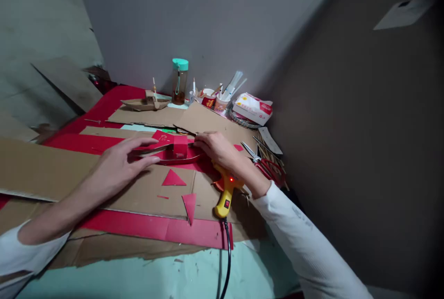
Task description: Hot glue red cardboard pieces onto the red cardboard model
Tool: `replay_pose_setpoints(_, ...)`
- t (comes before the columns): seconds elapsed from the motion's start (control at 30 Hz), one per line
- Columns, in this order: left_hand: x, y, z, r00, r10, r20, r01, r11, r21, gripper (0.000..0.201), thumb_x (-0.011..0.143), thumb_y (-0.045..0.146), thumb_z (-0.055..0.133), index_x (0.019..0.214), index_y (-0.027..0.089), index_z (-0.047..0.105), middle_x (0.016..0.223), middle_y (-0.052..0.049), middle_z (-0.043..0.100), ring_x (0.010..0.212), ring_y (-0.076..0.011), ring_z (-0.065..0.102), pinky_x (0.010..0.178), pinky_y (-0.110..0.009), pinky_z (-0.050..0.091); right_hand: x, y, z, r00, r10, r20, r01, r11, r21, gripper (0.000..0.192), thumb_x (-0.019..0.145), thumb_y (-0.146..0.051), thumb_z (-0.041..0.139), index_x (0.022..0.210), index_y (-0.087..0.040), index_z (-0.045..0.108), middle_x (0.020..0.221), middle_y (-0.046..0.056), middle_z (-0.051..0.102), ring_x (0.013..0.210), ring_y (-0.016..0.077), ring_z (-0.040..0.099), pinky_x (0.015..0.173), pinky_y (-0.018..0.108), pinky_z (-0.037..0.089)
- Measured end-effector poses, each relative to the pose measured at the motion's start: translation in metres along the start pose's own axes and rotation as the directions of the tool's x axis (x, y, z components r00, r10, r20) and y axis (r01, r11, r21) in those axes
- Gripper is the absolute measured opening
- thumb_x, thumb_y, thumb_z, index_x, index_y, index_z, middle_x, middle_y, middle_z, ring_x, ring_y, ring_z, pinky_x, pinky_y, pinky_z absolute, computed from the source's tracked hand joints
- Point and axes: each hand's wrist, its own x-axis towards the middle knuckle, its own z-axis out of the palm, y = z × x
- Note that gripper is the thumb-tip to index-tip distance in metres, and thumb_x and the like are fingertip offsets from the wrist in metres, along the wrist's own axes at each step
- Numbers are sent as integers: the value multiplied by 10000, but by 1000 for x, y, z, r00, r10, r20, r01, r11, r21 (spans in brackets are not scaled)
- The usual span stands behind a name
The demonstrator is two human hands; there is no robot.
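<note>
Left hand (pixel 120 165) lies flat, fingers spread, pressing the left end of a red cardboard model boat (pixel 175 150). Right hand (pixel 217 147), fingers together, rests on its right end. The boat sits between both hands on cardboard sheets (pixel 52 169). A yellow glue gun (pixel 225 195) lies near, under the right wrist; red-handled scissors (pixel 265 162) to the right.

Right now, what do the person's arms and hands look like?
Both hands, the left hand and the right hand, are bare: no gloves, rings or watch show. Each arm wears a white long sleeve, pushed up the forearm so the wrists are uncovered.
</note>
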Motion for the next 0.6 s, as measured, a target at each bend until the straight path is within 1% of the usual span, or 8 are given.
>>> replay_pose_setpoints(0.1, -3, -3, 5, 997, 68, 33, -71, 993, 100, 493, 733, 552, 790, 1104, 227, 795, 1314, -169, 779, 1263, -466, 651, 1164, -632, 433, -8, 4, -5, 998, 19, -52, -19, 1000, -5, 154, 1066, -166, 621, 955, -152, 727, 943, 60, 744, 803, 171, 622, 778, 297, 428)
replay_pose_setpoints(0.17, -5, -6, 7, 993, 108, 55, -114, 984, 136, 455, 774, 562, 761, 1116, 264, 801, 1321, -132, 778, 1260, -434, 651, 1153, -585, 448, -23, 7, -13, 991, 47, -127, -46, 999, 10, 131, 1050, -129, 615, 999, -150, 734, 1014, 90, 769, 846, 178, 644, 793, 291, 429)
replay_pose_setpoints(0.23, -6, -8, 7, 988, 141, 65, -150, 974, 168, 429, 813, 567, 741, 1141, 297, 799, 1336, -100, 771, 1271, -406, 644, 1145, -538, 458, -44, 10, -20, 972, 83, -220, -75, 996, 46, 123, 1018, -103, 626, 1013, -161, 734, 1012, 83, 782, 860, 185, 667, 804, 289, 444)
replay_pose_setpoints(0.3, -7, -9, 7, 985, 163, 51, -170, 964, 204, 411, 836, 566, 732, 1142, 299, 793, 1339, -93, 766, 1268, -391, 642, 1139, -516, 461, -67, 13, -24, 935, 127, -331, -100, 990, 97, 139, 1007, -108, 613, 996, -175, 733, 994, 75, 788, 887, 200, 692, 820, 298, 466)
replay_pose_setpoints(0.37, -7, -8, 6, 984, 175, 19, -174, 954, 243, 402, 857, 565, 720, 1134, 281, 784, 1329, -98, 766, 1262, -383, 645, 1137, -506, 463, -90, 16, -23, 879, 186, -438, -126, 979, 161, 137, 1020, -160, 600, 993, -182, 733, 988, 77, 791, 893, 213, 714, 809, 307, 491)
replay_pose_setpoints(0.43, -8, -5, 6, 984, 180, -11, -170, 946, 276, 388, 873, 569, 704, 1103, 266, 781, 1292, -99, 775, 1241, -373, 659, 1121, -488, 476, -106, 19, -18, 821, 247, -515, -146, 962, 230, 155, 1040, -229, 587, 987, -183, 726, 947, 76, 785, 846, 219, 732, 769, 314, 518)
replay_pose_setpoints(0.5, -9, -2, 7, 982, 188, -27, -171, 939, 297, 372, 884, 570, 688, 1076, 267, 783, 1250, -92, 789, 1226, -358, 669, 1101, -459, 488, -116, 21, -13, 780, 292, -554, -152, 947, 284, 179, 1049, -281, 583, 979, -189, 718, 909, 70, 781, 798, 221, 744, 731, 317, 538)
replay_pose_setpoints(0.6, -9, 4, 7, 979, 202, -35, -180, 931, 319, 359, 880, 565, 678, 1047, 265, 783, 1193, -92, 805, 1197, -343, 682, 1086, -443, 490, -120, 23, -9, 754, 309, -579, -144, 938, 314, 170, 1039, -290, 599, 970, -198, 724, 902, 65, 792, 790, 224, 747, 723, 318, 546)
